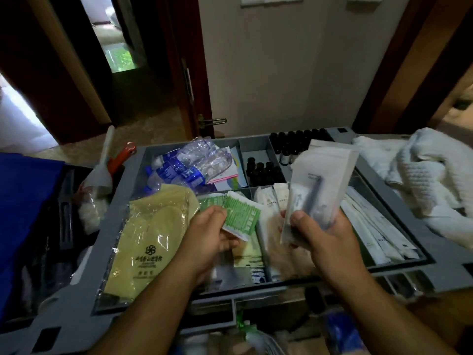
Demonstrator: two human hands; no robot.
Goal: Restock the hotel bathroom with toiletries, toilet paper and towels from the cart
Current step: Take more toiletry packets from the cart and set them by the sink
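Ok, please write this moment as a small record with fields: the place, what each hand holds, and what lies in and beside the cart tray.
place: grey cart tray with compartments, near an open door
left hand: holds green sachets over the middle of the tray
right hand: grips clear packets, standing upright
left compartment: yellow wrapped pack, water bottles behind it
back compartments: small dark bottles
right of tray: white towels in a heap

Head view, close, downward onto cart [399, 275].
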